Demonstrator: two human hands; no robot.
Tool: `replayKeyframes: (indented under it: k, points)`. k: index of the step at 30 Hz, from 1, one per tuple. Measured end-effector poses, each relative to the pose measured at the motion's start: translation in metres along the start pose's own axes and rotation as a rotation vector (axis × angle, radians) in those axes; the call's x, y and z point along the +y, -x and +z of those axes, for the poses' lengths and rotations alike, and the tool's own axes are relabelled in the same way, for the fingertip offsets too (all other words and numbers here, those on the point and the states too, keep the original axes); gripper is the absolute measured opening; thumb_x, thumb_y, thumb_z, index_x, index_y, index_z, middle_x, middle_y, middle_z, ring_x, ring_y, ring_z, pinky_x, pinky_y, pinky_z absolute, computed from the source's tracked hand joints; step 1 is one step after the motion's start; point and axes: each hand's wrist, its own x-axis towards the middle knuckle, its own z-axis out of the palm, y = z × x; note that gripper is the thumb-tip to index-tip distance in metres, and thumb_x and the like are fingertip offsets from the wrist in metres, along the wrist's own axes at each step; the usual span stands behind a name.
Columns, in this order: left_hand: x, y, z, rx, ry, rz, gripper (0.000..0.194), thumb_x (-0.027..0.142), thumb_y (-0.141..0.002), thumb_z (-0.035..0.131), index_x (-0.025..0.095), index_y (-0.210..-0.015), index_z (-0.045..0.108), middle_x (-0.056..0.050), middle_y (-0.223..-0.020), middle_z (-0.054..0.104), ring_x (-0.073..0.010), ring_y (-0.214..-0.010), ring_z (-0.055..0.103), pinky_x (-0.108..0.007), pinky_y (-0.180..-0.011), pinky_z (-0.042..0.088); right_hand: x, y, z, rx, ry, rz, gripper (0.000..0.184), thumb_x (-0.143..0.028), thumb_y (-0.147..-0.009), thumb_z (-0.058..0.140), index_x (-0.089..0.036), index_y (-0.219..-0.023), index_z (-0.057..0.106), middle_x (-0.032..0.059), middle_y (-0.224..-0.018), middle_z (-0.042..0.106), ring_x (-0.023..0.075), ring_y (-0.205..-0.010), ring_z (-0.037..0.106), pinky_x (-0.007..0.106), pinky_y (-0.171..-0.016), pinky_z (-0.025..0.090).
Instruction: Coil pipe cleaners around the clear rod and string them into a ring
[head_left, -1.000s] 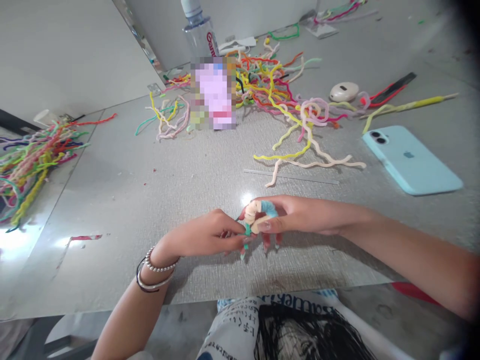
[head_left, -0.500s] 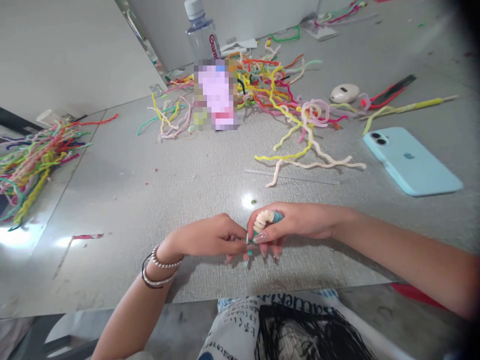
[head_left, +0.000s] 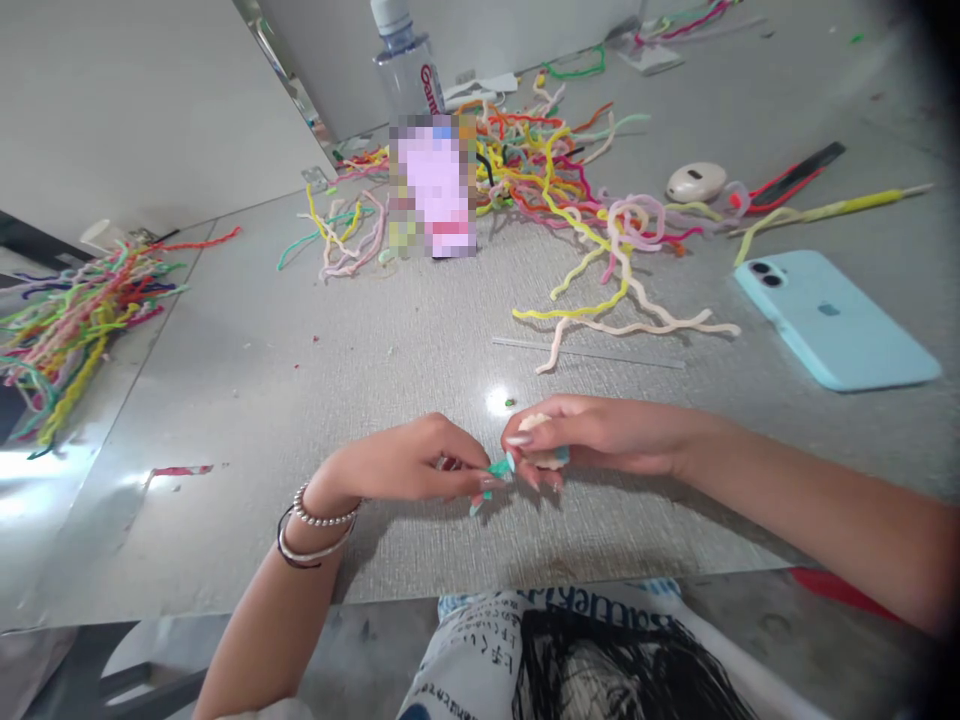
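Note:
My left hand [head_left: 427, 462] is just above the table's near half, its thumb and fingers pinched on a short green fuzzy strip [head_left: 498, 468], apparently pipe cleaner. Close beside it, my right hand [head_left: 574, 425] has its fingers curled around a small cream coiled pipe-cleaner piece [head_left: 555, 458] with a bluish part. The strip spans the small gap between the two hands; whether it joins the coil is hidden by the fingers. Just beyond the hands, a tiny green scrap [head_left: 510, 402] lies on the table.
Tangled coloured pipe cleaners [head_left: 555, 170] spread across the back, with another bundle [head_left: 90, 310] at left. A clear bottle [head_left: 405, 70] stands behind a pixelated patch. A thin clear stick [head_left: 592, 353], light-blue phone [head_left: 836, 320], white oval case [head_left: 696, 182] and yellow-handled tool [head_left: 862, 205] lie about.
My hands have moved slightly apart, exposing more of the green strip between them. My right hand has turned, so its fingers now cover more of the cream coil.

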Motion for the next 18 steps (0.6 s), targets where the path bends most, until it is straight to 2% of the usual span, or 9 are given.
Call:
replayKeyframes:
  k: [7, 18]
  points:
    - [0.0008, 0.0015, -0.0042, -0.003, 0.027, 0.02, 0.036, 0.032, -0.096, 0.045, 0.012, -0.075, 0.065, 0.0, -0.063, 0.052, -0.0091, -0.056, 0.04, -0.021, -0.054, 0.034, -0.0041, 0.0028, 0.0002, 0.039, 0.007, -0.042, 0.029, -0.042, -0.09, 0.058, -0.016, -0.079, 0.06, -0.0017, -0.068, 0.051, 0.0112, -0.063, 0.042, 0.024, -0.061, 0.034]
    - [0.002, 0.0065, -0.0089, 0.016, 0.034, 0.036, 0.037, 0.033, -0.097, 0.045, 0.013, -0.073, 0.065, -0.002, -0.064, 0.053, -0.0112, -0.059, 0.045, -0.024, -0.057, 0.037, -0.007, 0.0055, -0.0031, 0.07, -0.003, -0.048, 0.03, -0.044, -0.088, 0.059, -0.016, -0.078, 0.059, -0.0027, -0.064, 0.046, 0.0117, -0.061, 0.039, 0.025, -0.058, 0.03]
